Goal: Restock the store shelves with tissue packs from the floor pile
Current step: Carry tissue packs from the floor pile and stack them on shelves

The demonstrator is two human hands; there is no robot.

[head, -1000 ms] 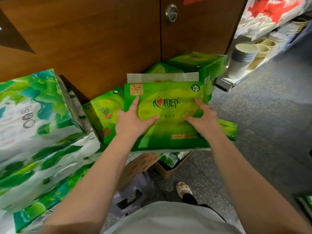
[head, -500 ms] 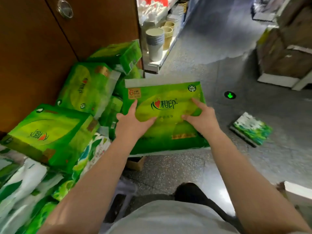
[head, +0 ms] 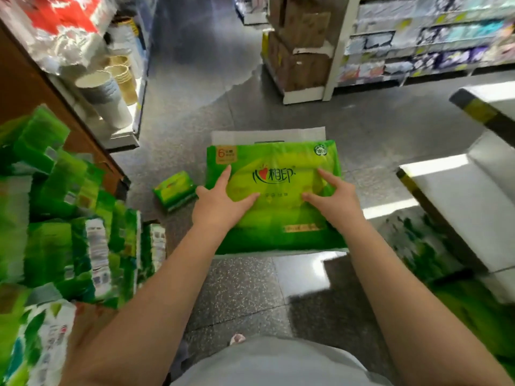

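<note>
Head view: glossy green tissue pack point(head: 274, 196), flat and rectangular, at frame centre above the speckled floor point(head: 239, 291)
Left hand point(head: 220, 203): grips the pack's left side
Right hand point(head: 333, 200): grips its right side

Both bare forearms reach forward, left hand point(head: 220, 203) and right hand point(head: 333, 200) gripping a tissue pack point(head: 278, 215), thumbs on top.

Shop aisle, stocked shelves point(head: 434, 37) (goods blurred, perhaps tissues), stacked cartons point(head: 301, 48)
</note>
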